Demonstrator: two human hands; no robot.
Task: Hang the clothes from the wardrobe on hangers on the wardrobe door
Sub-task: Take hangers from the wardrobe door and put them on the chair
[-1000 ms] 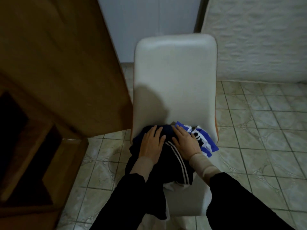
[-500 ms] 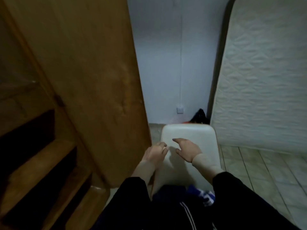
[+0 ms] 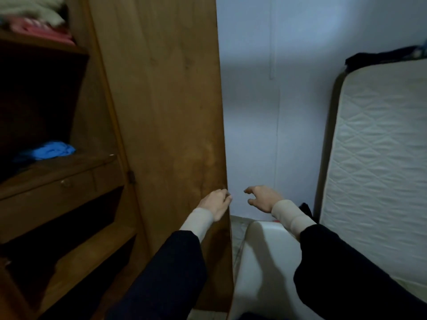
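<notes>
The wooden wardrobe door (image 3: 161, 112) stands open, edge toward me. My left hand (image 3: 216, 202) hovers in front of the door's right edge, fingers loosely curled, holding nothing. My right hand (image 3: 261, 199) floats just right of it before the wall, fingers relaxed and empty. Inside the wardrobe a blue garment (image 3: 50, 151) lies on a middle shelf, and folded pink and pale clothes (image 3: 34, 17) sit on the top shelf. No hanger is visible.
A white chair (image 3: 261, 262) stands below my hands, between the door and an upright white mattress (image 3: 379, 169) on the right. Dark cloth (image 3: 381, 57) lies on top of the mattress. A drawer with a knob (image 3: 65, 182) sits under the blue garment's shelf.
My hands left the dark striped clothes on the chair seat and rose empty. The view swung up and left from the chair to the wardrobe shelves and door.
</notes>
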